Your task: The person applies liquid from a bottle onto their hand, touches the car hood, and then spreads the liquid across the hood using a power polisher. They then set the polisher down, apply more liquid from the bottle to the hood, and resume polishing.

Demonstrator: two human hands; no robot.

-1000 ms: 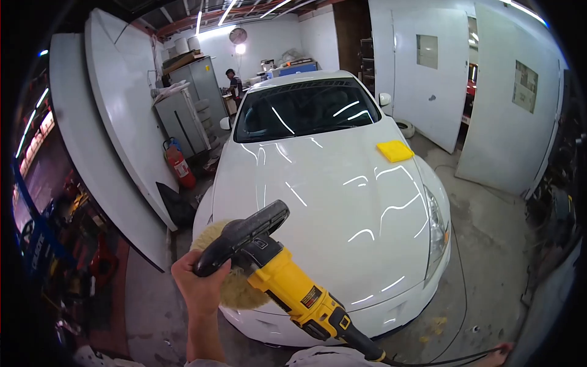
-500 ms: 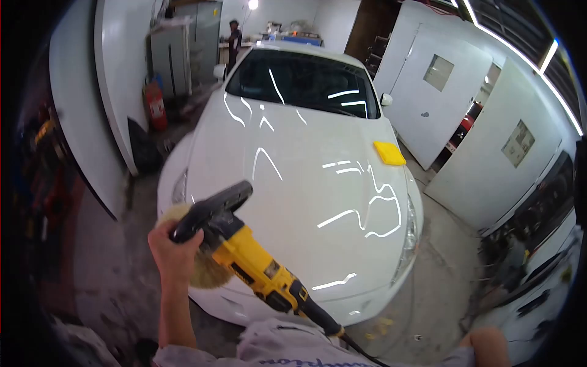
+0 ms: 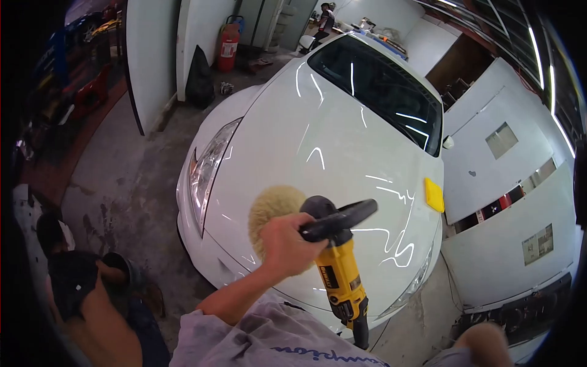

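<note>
My left hand (image 3: pixel 287 243) is wrapped round the black loop handle of a yellow DeWalt polisher (image 3: pixel 340 269). A fluffy tan wool pad (image 3: pixel 272 214) faces left on the polisher, just behind my fingers. The tool is held up over the front of a white car's hood (image 3: pixel 287 165), its rear end pointing down toward my shirt. Streaks of light reflect on the glossy paint. My right hand is out of view; only a blurred part of the right arm shows at the lower right. A yellow folded cloth (image 3: pixel 434 195) lies on the hood's right edge.
At the lower left another person is close by, partly seen, with a dark sleeve (image 3: pixel 74 282). A second person (image 3: pixel 324 24) stands behind the car. A red fire extinguisher (image 3: pixel 228 48) and a black bag (image 3: pixel 200 79) stand by the left wall. White doors (image 3: pixel 489 140) line the right side.
My view has turned left and tilted. The polisher has swung from slanting to nearly upright in view, its pad now showing more fully. The nearby person has come into view at lower left.
</note>
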